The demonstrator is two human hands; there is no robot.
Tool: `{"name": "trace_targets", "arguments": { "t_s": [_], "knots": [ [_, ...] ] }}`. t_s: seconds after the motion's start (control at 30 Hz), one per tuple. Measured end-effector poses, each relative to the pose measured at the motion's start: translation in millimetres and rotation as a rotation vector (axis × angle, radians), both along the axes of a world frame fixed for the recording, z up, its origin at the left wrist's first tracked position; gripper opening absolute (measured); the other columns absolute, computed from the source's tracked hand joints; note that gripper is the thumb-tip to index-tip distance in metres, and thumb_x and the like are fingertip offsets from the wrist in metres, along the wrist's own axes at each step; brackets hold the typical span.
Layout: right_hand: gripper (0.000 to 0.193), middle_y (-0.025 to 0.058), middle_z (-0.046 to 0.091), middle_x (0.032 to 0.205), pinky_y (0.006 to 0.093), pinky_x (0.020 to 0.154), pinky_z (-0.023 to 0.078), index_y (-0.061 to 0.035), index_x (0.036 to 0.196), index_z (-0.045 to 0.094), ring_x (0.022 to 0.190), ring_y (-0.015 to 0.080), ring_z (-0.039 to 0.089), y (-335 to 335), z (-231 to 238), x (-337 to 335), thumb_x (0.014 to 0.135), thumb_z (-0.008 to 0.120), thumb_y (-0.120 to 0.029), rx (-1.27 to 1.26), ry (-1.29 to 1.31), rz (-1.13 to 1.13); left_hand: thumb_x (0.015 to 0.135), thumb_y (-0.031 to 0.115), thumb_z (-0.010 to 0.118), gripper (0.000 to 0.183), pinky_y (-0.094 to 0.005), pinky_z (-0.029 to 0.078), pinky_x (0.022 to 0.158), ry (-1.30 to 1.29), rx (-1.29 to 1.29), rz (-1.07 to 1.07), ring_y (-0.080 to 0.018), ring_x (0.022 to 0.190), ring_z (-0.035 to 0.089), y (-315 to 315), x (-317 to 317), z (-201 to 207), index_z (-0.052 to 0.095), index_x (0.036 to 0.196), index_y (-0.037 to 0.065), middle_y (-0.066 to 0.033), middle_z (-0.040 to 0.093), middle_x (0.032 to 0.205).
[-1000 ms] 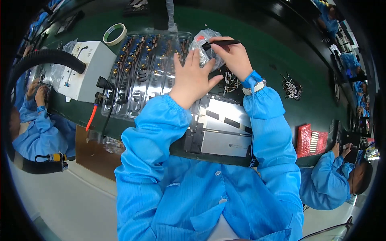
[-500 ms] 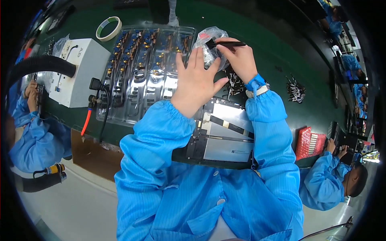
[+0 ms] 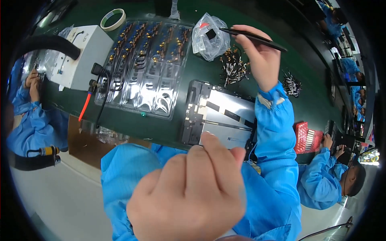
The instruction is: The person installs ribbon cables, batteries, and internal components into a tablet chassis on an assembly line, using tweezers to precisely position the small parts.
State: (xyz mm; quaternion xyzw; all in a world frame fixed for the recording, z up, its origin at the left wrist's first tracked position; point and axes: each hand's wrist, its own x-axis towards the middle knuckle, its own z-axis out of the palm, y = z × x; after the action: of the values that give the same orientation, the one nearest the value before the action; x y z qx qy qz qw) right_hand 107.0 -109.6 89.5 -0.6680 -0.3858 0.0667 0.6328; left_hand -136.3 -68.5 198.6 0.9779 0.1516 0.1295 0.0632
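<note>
My left hand (image 3: 189, 193) is raised close in front of me, its back toward me and its fingers curled; whatever lies inside is hidden. It covers part of a flat device (image 3: 229, 136) with silver panels and black edges, lying open on the bench. Farther off, my right hand (image 3: 261, 60) grips black tweezers (image 3: 269, 43). Their tips reach the edge of a clear plastic bag (image 3: 219, 48), where a small black square (image 3: 210, 34) and something red show.
Left of the bag stands a clear compartment tray (image 3: 136, 108) of small parts. Beyond it lie a tape roll (image 3: 121, 20) and a white box (image 3: 94, 60) with a black hose. Small connector pieces (image 3: 235, 72) lie near the bag, another pile (image 3: 292, 86) farther right. Co-workers sit on both sides.
My left hand has left the bag and come back toward me, its fingers curling. My right hand has shifted slightly right with the tweezers, uncovering the bag and the connector pieces.
</note>
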Motion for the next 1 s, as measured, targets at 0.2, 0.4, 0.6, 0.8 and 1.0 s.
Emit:
{"name": "trace_targets", "arguments": {
  "t_s": [0.2, 0.4, 0.6, 0.8, 1.0],
  "knots": [
    [0.02, 0.0071, 0.065, 0.095, 0.0215, 0.074, 0.048, -0.0021, 0.097, 0.067, 0.084, 0.0123, 0.061, -40.8, 26.0, -27.2, 0.078, 0.063, 0.001, -0.024, -0.101, -0.02, 0.078, 0.025, 0.067, 0.027, -0.0293, 0.046, 0.046, -0.068, 0.14, 0.02, -0.0202, 0.053, 0.058, -22.5, 0.5, 10.9, 0.064, 0.092, 0.003, -0.0049, 0.059, 0.069],
    [0.02, 0.0137, 0.064, 0.099, 0.0295, 0.08, 0.05, 0.0008, 0.098, 0.065, 0.091, 0.0215, 0.062, -81.2, 33.0, -57.0, 0.078, 0.063, 0.004, 0.093, -0.181, 0.058, 0.082, 0.029, 0.062, 0.024, -0.0278, 0.046, 0.046, -0.142, 0.258, 0.058, -0.0182, 0.056, 0.058, -41.2, -10.8, 9.1, 0.063, 0.091, 0.007, -0.0036, 0.06, 0.07],
    [0.023, 0.0159, 0.064, 0.099, 0.0315, 0.081, 0.049, 0.0026, 0.098, 0.064, 0.093, 0.0231, 0.061, -117.6, 33.2, -87.5, 0.076, 0.062, 0.005, 0.074, -0.265, 0.005, 0.084, 0.022, 0.059, 0.024, -0.0342, 0.048, 0.049, -0.215, 0.093, -0.117, -0.0258, 0.056, 0.061, 19.1, 28.9, -66.9, 0.058, 0.065, 0.007, -0.0099, 0.061, 0.063],
    [0.023, 0.0147, 0.066, 0.094, 0.0345, 0.081, 0.049, 0.0018, 0.094, 0.065, 0.093, 0.0264, 0.062, -116.6, 24.0, -118.5, 0.071, 0.064, 0.004, 0.024, -0.384, 0.009, 0.086, 0.022, 0.055, 0.023, -0.0376, 0.049, 0.053, -0.266, -0.033, -0.047, -0.0301, 0.062, 0.061, 31.4, 30.8, -88.1, 0.06, 0.07, 0.006, -0.0128, 0.062, 0.068],
    [0.033, 0.0137, 0.064, 0.1, 0.0351, 0.078, 0.051, -0.0028, 0.1, 0.065, 0.089, 0.0278, 0.063, -73.2, 28.2, -169.7, 0.067, 0.072, -0.002, -0.01, -0.965, 0.202, 0.097, 0.023, 0.038, 0.036, -0.0284, 0.049, 0.078, -0.704, -1.187, -0.1, -0.0202, 0.092, 0.064, 51.1, -17.6, -115.4, 0.06, 0.109, -0.003, -0.0179, 0.066, 0.099]
  ]
}}
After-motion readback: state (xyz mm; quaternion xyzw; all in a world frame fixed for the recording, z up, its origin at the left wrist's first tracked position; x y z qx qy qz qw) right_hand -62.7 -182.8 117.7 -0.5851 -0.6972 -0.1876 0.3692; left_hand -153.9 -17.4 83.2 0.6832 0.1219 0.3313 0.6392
